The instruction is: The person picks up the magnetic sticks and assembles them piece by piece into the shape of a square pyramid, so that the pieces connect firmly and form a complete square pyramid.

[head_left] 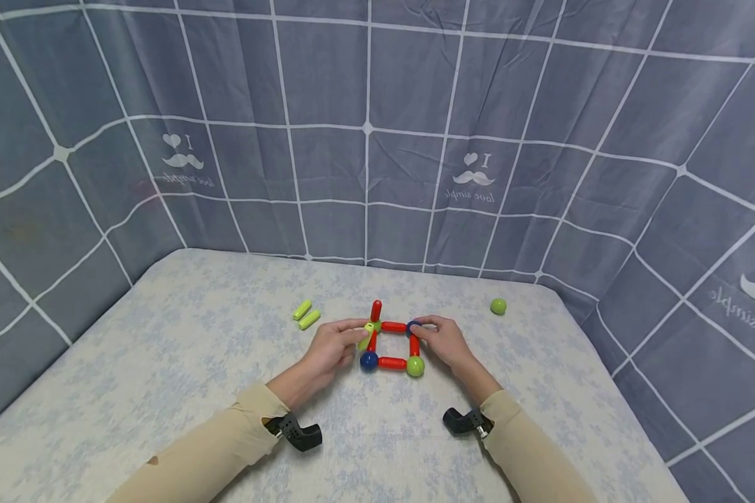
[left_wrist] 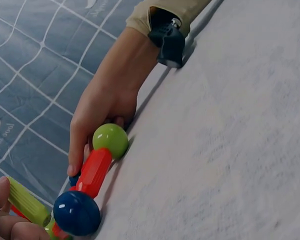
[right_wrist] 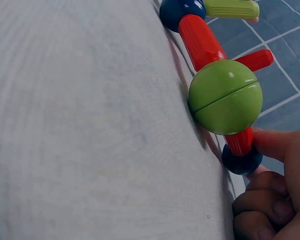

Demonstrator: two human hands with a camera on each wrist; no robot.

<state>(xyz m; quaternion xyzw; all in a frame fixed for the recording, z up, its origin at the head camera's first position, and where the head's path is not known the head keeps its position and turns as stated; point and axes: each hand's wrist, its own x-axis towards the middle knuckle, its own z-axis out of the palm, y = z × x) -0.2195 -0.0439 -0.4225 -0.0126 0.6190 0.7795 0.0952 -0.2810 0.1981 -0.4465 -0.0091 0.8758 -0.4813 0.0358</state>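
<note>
Two hands are working at the square frame (head_left: 391, 344) lying flat on the bed (head_left: 195, 363): our left hand (head_left: 330, 349) is pinching a yellow-green stick (head_left: 366, 335) at the far-left corner, its long axis tilting up, while our right hand (head_left: 443, 342) is pinching the blue ball (head_left: 412, 326) at the far-right corner.

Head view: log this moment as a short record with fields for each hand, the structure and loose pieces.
left hand: pinches a green rod at the square's far-left corner
right hand: fingers grip the far-right blue ball
structure: red rod square flat on the table, one red rod upright
loose pieces: two green rods, one green ball
</note>
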